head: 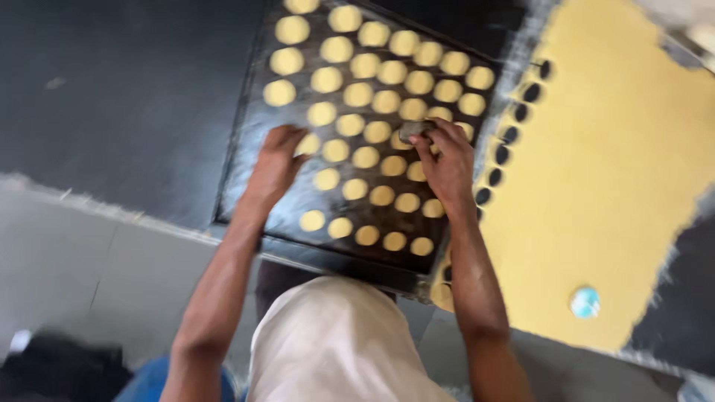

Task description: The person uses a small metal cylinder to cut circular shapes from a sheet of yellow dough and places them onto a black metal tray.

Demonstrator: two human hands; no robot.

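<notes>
On the dark baking tray (246, 141), pale dough rounds (358, 94) sit in spaced rows so none touch. The right hand (449, 165) has its grip clamped on a small round cutter (414, 130) over the tray's right side; the left hand (277, 160) rests spread, fingers apart, on the tray's left part, steadying it.

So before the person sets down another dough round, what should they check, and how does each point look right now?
1. Cutter held: the right hand pinches a small dark cutter at its fingertips. Ok.
2. Left hand steadying: it rests on the dark baking tray, fingers among the rounds. Ok.
3. Free space on the tray: the pale dough rounds fill most rows; bare metal shows near the front left corner. Ok.
4. Rounds kept apart: they seem separate, but the picture is blurred. Cannot tell.
5. Dough left to cut: the yellow dough sheet has holes only along its left edge. Ok.
</notes>
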